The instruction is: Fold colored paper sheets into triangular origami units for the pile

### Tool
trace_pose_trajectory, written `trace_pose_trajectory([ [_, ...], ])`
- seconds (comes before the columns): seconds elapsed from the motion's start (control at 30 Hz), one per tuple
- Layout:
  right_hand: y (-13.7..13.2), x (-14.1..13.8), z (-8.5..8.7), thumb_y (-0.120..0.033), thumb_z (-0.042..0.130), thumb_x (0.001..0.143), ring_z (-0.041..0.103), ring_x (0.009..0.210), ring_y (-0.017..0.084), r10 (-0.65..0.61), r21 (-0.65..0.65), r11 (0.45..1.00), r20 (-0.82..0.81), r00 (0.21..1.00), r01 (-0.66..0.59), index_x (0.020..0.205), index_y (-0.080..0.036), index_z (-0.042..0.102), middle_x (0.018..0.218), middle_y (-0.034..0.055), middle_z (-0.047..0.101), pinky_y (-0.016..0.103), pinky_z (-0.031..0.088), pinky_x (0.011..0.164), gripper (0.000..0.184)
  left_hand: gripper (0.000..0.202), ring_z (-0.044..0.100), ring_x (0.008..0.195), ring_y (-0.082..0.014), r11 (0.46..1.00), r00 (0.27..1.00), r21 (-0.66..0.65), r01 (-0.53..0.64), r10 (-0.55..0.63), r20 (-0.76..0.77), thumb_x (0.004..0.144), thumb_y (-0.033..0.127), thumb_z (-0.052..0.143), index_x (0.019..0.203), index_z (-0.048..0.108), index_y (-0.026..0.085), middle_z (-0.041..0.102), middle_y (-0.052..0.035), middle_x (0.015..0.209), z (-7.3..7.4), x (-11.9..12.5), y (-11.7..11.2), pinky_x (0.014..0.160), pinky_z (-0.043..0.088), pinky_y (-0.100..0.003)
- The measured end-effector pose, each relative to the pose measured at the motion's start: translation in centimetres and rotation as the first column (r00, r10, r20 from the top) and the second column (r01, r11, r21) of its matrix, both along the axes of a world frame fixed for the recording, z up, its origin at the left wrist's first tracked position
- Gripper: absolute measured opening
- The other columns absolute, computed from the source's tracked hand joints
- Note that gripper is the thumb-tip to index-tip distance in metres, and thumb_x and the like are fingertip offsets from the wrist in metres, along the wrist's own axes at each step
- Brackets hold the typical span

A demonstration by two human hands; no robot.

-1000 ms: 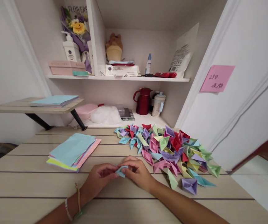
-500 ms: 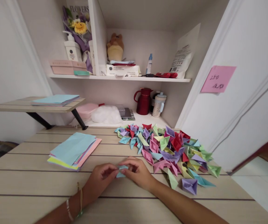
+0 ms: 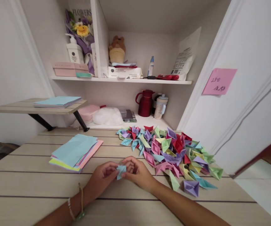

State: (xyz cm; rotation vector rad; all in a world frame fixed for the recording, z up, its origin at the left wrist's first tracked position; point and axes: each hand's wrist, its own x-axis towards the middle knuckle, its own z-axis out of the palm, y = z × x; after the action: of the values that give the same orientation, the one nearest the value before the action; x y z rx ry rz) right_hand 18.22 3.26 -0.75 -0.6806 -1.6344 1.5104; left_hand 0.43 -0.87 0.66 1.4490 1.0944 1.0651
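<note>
A small folded piece of light blue paper is pinched between both hands, just above the table. My left hand grips its left edge between thumb and fingers; two bracelets circle that wrist. On the other side my right hand holds the right edge with thumb and curled fingers. To the right spreads a heap of folded paper boats in several colours. A stack of coloured paper sheets, light blue on top, lies on the left.
A raised wooden stand at the left bears more paper sheets. Behind the table rises a white shelf with a red jug, a tumbler and other goods. A pink note sticks to the right wall.
The blue paper has turned in my fingers, so more of its face shows and it stands more upright. Both hands stay in nearly the same place; the view has shifted slightly.
</note>
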Motion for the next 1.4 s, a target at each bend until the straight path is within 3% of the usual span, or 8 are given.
trace_pose_trajectory([
  [0.13,0.1,-0.1,0.0,-0.035,0.072,0.064,0.046,0.055,0.008,-0.016,-0.019,1.000,0.017,1.000,0.017,0.093,-0.016,0.057,0.069,-0.0010,0.057,0.020,0.034,0.051,0.038,0.023,0.058,0.062,-0.0132,0.996,0.995,-0.071,-0.054,0.059,0.081,0.073,0.029,0.061,0.091,0.059,0.014,0.066,-0.0041,0.074,-0.3,-0.4,0.6,0.059,0.046,-0.024],
  [0.37,-0.1,-0.2,0.1,-0.043,0.064,0.070,0.046,0.054,0.008,-0.061,0.035,0.998,0.082,0.995,0.058,0.079,-0.014,0.061,0.062,-0.0007,0.057,0.019,0.035,0.049,0.031,0.022,0.060,0.068,-0.0144,0.997,0.998,-0.072,-0.012,0.016,0.055,0.071,0.028,0.063,0.087,0.058,0.014,0.065,-0.0041,0.076,0.0,-0.2,0.4,0.065,0.047,-0.026],
  [0.57,-0.1,-0.2,0.1,-0.042,0.064,0.070,0.048,0.055,0.010,-0.098,0.070,0.993,0.097,0.990,0.091,0.076,-0.015,0.061,0.063,0.0004,0.058,0.019,0.036,0.049,0.028,0.040,0.061,0.078,-0.0155,1.000,1.000,-0.018,-0.018,0.018,0.013,0.068,0.024,0.067,0.104,0.051,0.017,0.062,-0.0073,0.094,0.1,0.2,-0.1,0.072,0.049,-0.028],
  [0.67,-0.1,-0.1,0.1,-0.038,0.063,0.071,0.047,0.054,0.010,-0.116,0.113,0.988,0.116,0.986,0.103,0.076,-0.014,0.062,0.061,0.0000,0.057,0.020,0.037,0.050,0.024,0.044,0.062,0.078,-0.0155,0.999,0.999,-0.002,-0.034,0.034,-0.030,0.065,0.022,0.068,0.105,0.050,0.018,0.062,-0.0074,0.096,0.2,0.3,-0.3,0.073,0.049,-0.029],
  [0.83,-0.1,0.0,-0.1,-0.031,0.063,0.070,0.043,0.051,0.009,-0.154,0.201,0.973,0.185,0.971,0.116,0.073,-0.014,0.065,0.058,-0.0011,0.055,0.019,0.033,0.047,0.017,0.024,0.063,0.072,-0.0169,0.998,0.992,0.023,-0.059,0.062,-0.111,0.066,0.027,0.067,0.084,0.057,0.015,0.067,-0.0050,0.075,0.4,0.4,-0.2,0.069,0.050,-0.028],
  [1.03,-0.4,-0.4,0.1,-0.015,0.060,0.066,0.043,0.050,0.008,-0.262,0.316,0.932,0.256,0.931,0.175,0.069,-0.015,0.063,0.056,-0.0024,0.053,0.018,0.033,0.046,0.005,0.036,0.064,0.074,-0.0179,0.999,0.993,0.043,-0.025,0.030,-0.112,0.057,0.024,0.074,0.085,0.055,0.014,0.068,-0.0065,0.080,0.6,0.8,-0.5,0.071,0.051,-0.030],
  [1.13,-0.5,-0.4,0.3,-0.010,0.058,0.062,0.045,0.052,0.009,-0.297,0.386,0.904,0.263,0.918,0.182,0.067,-0.016,0.062,0.057,-0.0027,0.052,0.017,0.033,0.046,0.009,0.031,0.063,0.072,-0.0175,0.997,0.988,0.059,-0.057,0.065,-0.138,0.060,0.027,0.072,0.083,0.055,0.014,0.068,-0.0066,0.078,0.5,0.9,-0.6,0.069,0.051,-0.029],
  [1.4,-0.2,-0.2,-0.3,-0.029,0.059,0.074,0.044,0.051,0.008,-0.195,0.265,0.955,0.235,0.952,0.130,0.079,-0.015,0.065,0.060,-0.0004,0.056,0.018,0.034,0.046,0.017,0.023,0.061,0.067,-0.0152,0.993,0.986,0.087,-0.082,0.094,-0.137,0.064,0.028,0.068,0.079,0.057,0.015,0.065,-0.0033,0.071,0.1,0.5,-0.3,0.063,0.048,-0.025],
])
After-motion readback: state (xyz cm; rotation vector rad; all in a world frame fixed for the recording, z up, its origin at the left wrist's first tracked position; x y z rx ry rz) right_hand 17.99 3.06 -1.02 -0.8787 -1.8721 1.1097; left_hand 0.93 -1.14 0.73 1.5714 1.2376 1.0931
